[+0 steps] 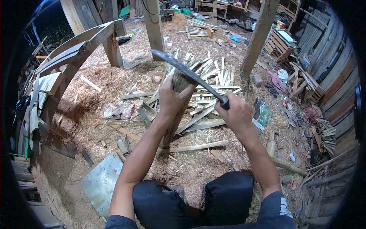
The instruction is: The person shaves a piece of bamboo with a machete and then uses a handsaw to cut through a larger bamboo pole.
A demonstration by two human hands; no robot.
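Holding one machete [183, 68], right grip [237, 113] closed on handle [225, 104]; left grip [172, 98] curled around one wood piece [180, 83]; many sticks [219, 77] beyond.

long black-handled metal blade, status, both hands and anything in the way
Right hand closed on long black-handled metal blade. Left hand gripping rough brown wood piece. Blade crossing over wood, contact unclear. Pale thin wooden sticks heaped beyond.

Strong fisheye distortion: plank wall [345, 87] bows along the floor's right edge; corners vignetted black. Floor [190, 168] bright, cool-white, lit apparently from above; near-left corner dimmer, in brown shadow. Pale sheet [101, 183] carries whitish glare. Floor's far edge softer, detail smeared.
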